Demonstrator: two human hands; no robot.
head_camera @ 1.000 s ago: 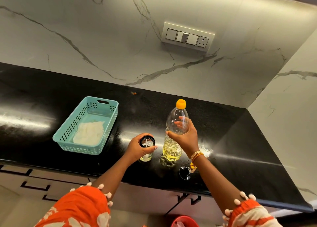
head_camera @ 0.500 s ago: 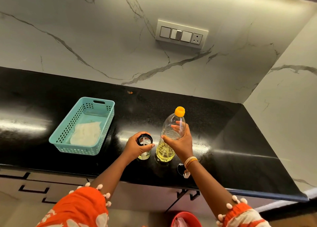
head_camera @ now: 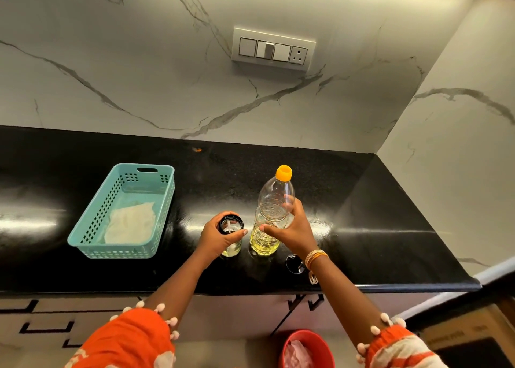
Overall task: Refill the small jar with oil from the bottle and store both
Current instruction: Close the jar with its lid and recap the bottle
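Note:
A clear plastic oil bottle [head_camera: 274,200] with a yellow cap stands upright on the black counter [head_camera: 376,228], yellow oil filling its lower part. My right hand [head_camera: 289,229] grips its middle. Just left of it stands the small glass jar [head_camera: 232,225] with a black rim, open at the top, a little pale oil at its bottom. My left hand [head_camera: 220,238] is wrapped round the jar from the left side. A small black lid [head_camera: 294,264] lies on the counter under my right wrist, partly hidden.
A teal perforated basket [head_camera: 164,200] with a white cloth [head_camera: 129,223] inside sits to the left on the counter. A switch panel [head_camera: 273,50] is on the marble wall behind. A red bin [head_camera: 306,348] stands on the floor below the counter edge.
Both hands keep the same hold on the jar and the bottle. The view has shifted slightly; nothing on the counter has visibly moved.

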